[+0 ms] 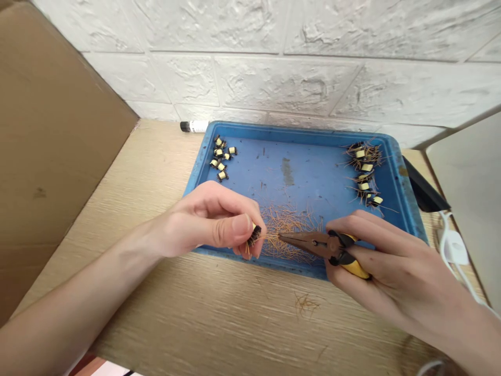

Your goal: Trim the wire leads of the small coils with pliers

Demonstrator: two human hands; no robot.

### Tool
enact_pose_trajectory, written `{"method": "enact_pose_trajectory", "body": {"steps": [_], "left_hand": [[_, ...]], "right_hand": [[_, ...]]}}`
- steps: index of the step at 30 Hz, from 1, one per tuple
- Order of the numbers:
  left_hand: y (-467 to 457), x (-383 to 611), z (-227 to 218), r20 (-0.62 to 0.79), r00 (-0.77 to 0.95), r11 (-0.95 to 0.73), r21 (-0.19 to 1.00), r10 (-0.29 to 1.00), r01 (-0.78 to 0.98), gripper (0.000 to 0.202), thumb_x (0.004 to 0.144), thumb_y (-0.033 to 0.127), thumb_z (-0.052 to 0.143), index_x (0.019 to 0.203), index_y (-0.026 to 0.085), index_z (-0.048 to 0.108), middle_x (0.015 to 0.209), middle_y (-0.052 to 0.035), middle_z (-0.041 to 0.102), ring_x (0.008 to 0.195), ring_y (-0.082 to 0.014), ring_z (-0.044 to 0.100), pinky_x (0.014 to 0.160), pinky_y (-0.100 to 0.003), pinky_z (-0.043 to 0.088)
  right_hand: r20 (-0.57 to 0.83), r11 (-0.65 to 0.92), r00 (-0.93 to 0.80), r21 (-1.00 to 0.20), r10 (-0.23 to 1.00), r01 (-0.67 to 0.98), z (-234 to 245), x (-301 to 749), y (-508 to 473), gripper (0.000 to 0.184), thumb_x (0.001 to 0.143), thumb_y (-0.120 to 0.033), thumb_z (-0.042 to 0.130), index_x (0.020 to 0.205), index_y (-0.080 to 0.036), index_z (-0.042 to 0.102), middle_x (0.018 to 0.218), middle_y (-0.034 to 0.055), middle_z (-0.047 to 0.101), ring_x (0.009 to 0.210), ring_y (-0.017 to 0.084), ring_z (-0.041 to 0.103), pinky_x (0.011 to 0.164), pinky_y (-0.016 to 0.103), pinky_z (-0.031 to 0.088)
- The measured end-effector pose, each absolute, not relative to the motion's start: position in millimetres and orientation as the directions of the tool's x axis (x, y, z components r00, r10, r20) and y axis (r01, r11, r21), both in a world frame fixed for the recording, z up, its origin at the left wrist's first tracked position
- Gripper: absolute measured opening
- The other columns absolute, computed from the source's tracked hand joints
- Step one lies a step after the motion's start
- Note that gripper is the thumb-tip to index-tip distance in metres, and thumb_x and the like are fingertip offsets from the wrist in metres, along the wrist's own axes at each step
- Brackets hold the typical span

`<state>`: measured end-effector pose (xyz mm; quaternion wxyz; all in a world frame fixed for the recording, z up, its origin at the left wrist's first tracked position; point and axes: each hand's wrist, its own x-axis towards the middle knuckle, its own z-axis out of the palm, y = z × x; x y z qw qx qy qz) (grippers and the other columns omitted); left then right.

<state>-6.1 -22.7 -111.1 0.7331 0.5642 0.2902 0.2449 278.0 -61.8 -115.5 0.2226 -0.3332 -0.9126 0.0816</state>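
Between the thumb and fingers of my left hand [219,222] is a small black-and-yellow wire-wound coil [254,236], with copper-coloured wire ends sticking out of it. My right hand [391,266] is closed round the yellow-and-black handles of long-nose pliers [313,243]. The tips of the pliers meet at the wire ends on the coil's right side; whether they grip them is too fine to tell. Beneath both hands lies a blue tray [309,131], with a heap of loose wire clippings [287,222] at its near side.
Several coils [221,166] with trimmed-looking ends sit at the tray's left. Others with long wires [366,167] are piled at its right. A white marker [194,126] lies behind the tray, by the wall. Stray clippings [306,303] are on the table. Cardboard [58,130] stands at left, a white cable [456,248] at right.
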Motion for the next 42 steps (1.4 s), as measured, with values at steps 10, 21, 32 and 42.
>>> {"method": "enact_pose_trajectory", "body": {"steps": [10,21,32,42], "left_hand": [[-14,-15,-91,0.19,0.431,-0.006,0.919,0.882,-0.393,0.041,0.091,0.03,0.081,0.056,0.016,0.064,0.051,0.0057,0.048,0.051,-0.0062,0.046,0.053,-0.017,0.047],[-31,5,-107,-0.126,0.571,0.257,0.954,0.812,-0.156,0.046,0.088,0.054,0.08,0.062,0.018,0.066,0.058,0.001,0.052,0.054,-0.0116,0.046,0.052,-0.026,0.035],[-32,4,-112,-0.123,0.643,0.264,0.956,0.756,-0.127,0.046,0.097,0.054,0.069,0.07,0.017,0.063,0.063,0.0007,0.051,0.06,-0.0122,0.043,0.056,-0.025,0.034],[-36,0,-112,-0.121,0.735,0.239,0.969,0.667,-0.057,0.043,0.104,0.053,0.059,0.078,0.018,0.062,0.07,0.0018,0.051,0.059,-0.011,0.036,0.055,-0.028,0.029]], "right_hand": [[0.344,0.718,-0.63,-0.331,0.696,0.613,-118,287,-58,0.041,0.096,-0.007,0.055,0.058,-0.022,0.045,0.078,0.0028,0.061,0.06,0.011,0.054,0.052,0.027,0.043],[0.384,0.753,-0.65,-0.27,0.656,0.6,-117,285,-57,0.044,0.097,-0.006,0.056,0.058,-0.021,0.042,0.077,0.0045,0.062,0.063,0.011,0.052,0.054,0.028,0.043],[0.427,0.754,-0.638,-0.196,0.641,0.627,-122,290,-61,0.038,0.097,-0.011,0.06,0.063,-0.022,0.049,0.092,0.009,0.062,0.072,0.015,0.059,0.063,0.034,0.049],[0.476,0.742,-0.605,-0.173,0.639,0.648,-123,284,-69,0.035,0.099,-0.016,0.056,0.068,-0.023,0.044,0.096,0.0088,0.061,0.078,0.018,0.056,0.065,0.037,0.048]]}}
